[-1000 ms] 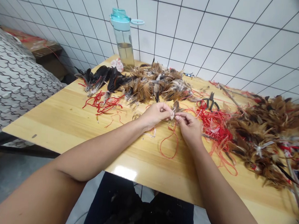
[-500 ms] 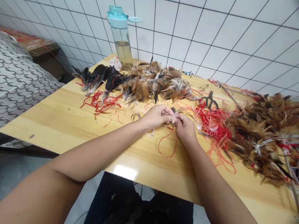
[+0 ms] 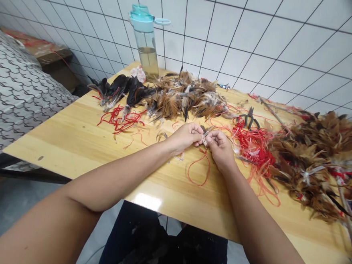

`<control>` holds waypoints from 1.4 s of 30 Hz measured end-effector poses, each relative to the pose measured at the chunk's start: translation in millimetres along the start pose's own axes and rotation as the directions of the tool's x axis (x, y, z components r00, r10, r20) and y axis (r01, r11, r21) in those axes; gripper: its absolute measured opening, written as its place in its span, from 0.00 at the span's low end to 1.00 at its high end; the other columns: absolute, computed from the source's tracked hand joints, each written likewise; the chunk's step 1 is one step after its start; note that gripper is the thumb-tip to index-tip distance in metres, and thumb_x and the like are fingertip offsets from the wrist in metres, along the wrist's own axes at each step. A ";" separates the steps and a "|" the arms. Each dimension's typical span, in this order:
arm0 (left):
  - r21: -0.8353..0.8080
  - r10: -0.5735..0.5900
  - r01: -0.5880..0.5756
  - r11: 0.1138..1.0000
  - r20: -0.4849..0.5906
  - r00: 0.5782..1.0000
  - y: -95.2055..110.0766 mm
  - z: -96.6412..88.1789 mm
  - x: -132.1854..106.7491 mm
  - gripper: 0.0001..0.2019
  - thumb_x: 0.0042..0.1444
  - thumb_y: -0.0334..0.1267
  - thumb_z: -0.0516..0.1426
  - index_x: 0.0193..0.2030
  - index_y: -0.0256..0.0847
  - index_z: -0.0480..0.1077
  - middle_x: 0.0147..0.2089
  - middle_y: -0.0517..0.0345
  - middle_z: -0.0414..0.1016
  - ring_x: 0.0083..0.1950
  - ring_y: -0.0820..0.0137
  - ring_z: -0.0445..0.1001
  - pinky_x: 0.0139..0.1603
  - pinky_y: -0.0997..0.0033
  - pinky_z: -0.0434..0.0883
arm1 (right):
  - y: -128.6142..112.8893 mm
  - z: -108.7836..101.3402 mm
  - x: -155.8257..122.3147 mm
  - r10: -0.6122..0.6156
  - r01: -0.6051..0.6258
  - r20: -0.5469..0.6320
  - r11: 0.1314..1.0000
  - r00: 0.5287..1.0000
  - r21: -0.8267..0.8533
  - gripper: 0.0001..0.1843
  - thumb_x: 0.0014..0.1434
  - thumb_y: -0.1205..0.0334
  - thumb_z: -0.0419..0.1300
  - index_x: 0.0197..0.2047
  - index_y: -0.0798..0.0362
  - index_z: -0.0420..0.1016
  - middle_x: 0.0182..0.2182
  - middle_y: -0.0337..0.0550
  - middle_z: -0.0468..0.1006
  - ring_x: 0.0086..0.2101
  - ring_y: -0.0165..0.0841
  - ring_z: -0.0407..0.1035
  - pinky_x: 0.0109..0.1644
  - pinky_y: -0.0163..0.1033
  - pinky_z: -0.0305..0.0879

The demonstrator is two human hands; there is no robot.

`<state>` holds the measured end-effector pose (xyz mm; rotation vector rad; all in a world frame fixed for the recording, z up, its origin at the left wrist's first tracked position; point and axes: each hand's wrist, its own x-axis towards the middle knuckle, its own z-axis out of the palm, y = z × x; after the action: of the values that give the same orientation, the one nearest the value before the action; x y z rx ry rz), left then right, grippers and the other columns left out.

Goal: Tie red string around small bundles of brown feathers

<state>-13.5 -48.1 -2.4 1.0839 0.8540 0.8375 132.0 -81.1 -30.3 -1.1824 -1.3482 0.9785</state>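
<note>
Slightly loosened since half a second ago are the curled fingers of our right hand point(image 3: 222, 150), while our left hand point(image 3: 185, 138) keeps nearly the same place; between the two, the tuft point(image 3: 206, 132) shows more of its feather tips. We pinch it from both sides, each thumb against a forefinger, near its pale base; our other fingers bend inward, and how firm the grip is we cannot tell. It is over the middle of the table point(image 3: 81, 143); whether it touches the wood we cannot tell. Below it lies a red loop point(image 3: 198, 185); to our right are a red cord heap point(image 3: 253, 144), snips point(image 3: 251, 118) just beside it and a feather heap point(image 3: 323, 138); farther back we see brown feathers point(image 3: 169, 102), black feathers point(image 3: 134, 93) and a standing bottle point(image 3: 147, 45).
</note>
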 end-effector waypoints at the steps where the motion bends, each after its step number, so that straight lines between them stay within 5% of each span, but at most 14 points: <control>1: 0.000 -0.001 0.001 1.000 -0.005 1.000 -0.1 0.0 0.1 0.08 0.48 0.20 0.55 0.29 0.36 0.63 0.20 0.64 0.69 0.20 0.81 0.65 0.25 0.80 0.62 | -1.2 0.2 -0.3 -0.004 0.004 0.017 1.000 1.000 -0.001 0.10 0.54 0.54 0.61 0.32 0.50 0.66 0.24 0.34 0.68 0.26 0.27 0.62 0.32 0.35 0.61; 11: 0.060 -0.065 0.060 0.996 0.082 0.994 2.7 -1.6 -2.4 0.05 0.50 0.22 0.56 0.28 0.32 0.68 0.22 0.62 0.70 0.21 0.82 0.65 0.26 0.80 0.61 | -0.2 0.5 0.2 0.044 -0.044 0.023 0.999 0.999 -0.022 0.10 0.52 0.55 0.59 0.31 0.51 0.65 0.23 0.33 0.67 0.24 0.27 0.61 0.30 0.34 0.60; 17: 0.054 -0.119 0.112 0.992 0.149 0.982 4.4 -7.5 -3.9 0.04 0.48 0.23 0.60 0.31 0.30 0.72 0.24 0.60 0.72 0.24 0.81 0.68 0.30 0.78 0.63 | -1.4 1.5 -1.6 -0.001 -0.010 -0.050 0.974 0.999 -0.228 0.05 0.53 0.58 0.55 0.30 0.50 0.64 0.22 0.34 0.68 0.25 0.29 0.61 0.32 0.36 0.59; 26: 0.173 -0.120 0.089 0.981 0.180 0.976 7.8 -11.8 -5.8 0.05 0.43 0.23 0.61 0.29 0.31 0.71 0.23 0.61 0.71 0.23 0.81 0.66 0.26 0.78 0.60 | -12.7 0.3 -6.1 -0.100 0.104 0.038 0.817 0.994 -0.567 0.04 0.56 0.64 0.52 0.30 0.49 0.66 0.26 0.41 0.74 0.29 0.34 0.66 0.34 0.38 0.59; 33: 0.366 -0.090 0.009 0.931 0.205 0.975 3.5 -10.9 -2.5 0.05 0.44 0.23 0.59 0.29 0.34 0.71 0.22 0.62 0.72 0.22 0.79 0.67 0.26 0.79 0.62 | -25.5 2.6 -12.5 -0.130 0.169 0.117 0.544 0.985 -0.822 0.05 0.56 0.66 0.53 0.32 0.50 0.70 0.29 0.47 0.76 0.29 0.37 0.66 0.31 0.39 0.55; 35: 0.368 -0.060 -0.017 0.930 0.198 0.978 2.5 -9.2 -2.0 0.04 0.45 0.25 0.60 0.29 0.34 0.70 0.21 0.63 0.71 0.22 0.80 0.67 0.26 0.80 0.62 | -25.9 2.3 -12.7 -0.147 0.171 0.103 0.585 0.984 -0.793 0.06 0.57 0.66 0.53 0.32 0.50 0.70 0.29 0.47 0.77 0.30 0.37 0.67 0.33 0.39 0.57; 40: 0.223 -0.036 -0.018 0.975 0.232 0.972 3.5 -9.3 -1.1 0.05 0.49 0.30 0.61 0.29 0.33 0.68 0.23 0.60 0.73 0.24 0.80 0.69 0.28 0.79 0.66 | -17.9 -6.0 -5.4 -0.095 0.083 -0.002 0.878 0.995 -0.471 0.08 0.58 0.62 0.54 0.38 0.51 0.73 0.30 0.43 0.78 0.30 0.34 0.70 0.36 0.39 0.65; 42: 0.187 -0.019 -0.028 0.982 0.242 0.970 4.7 -10.7 -1.2 0.05 0.49 0.30 0.62 0.29 0.32 0.69 0.26 0.57 0.74 0.25 0.80 0.71 0.30 0.79 0.68 | -14.2 -11.6 -1.4 -0.068 0.063 0.000 0.922 0.998 -0.381 0.09 0.56 0.61 0.57 0.40 0.51 0.75 0.31 0.42 0.78 0.30 0.34 0.70 0.37 0.40 0.67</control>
<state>-24.3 -43.9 -0.3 1.3264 0.7339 0.6192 141.6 -85.7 -15.3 -1.4180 -1.6045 0.6733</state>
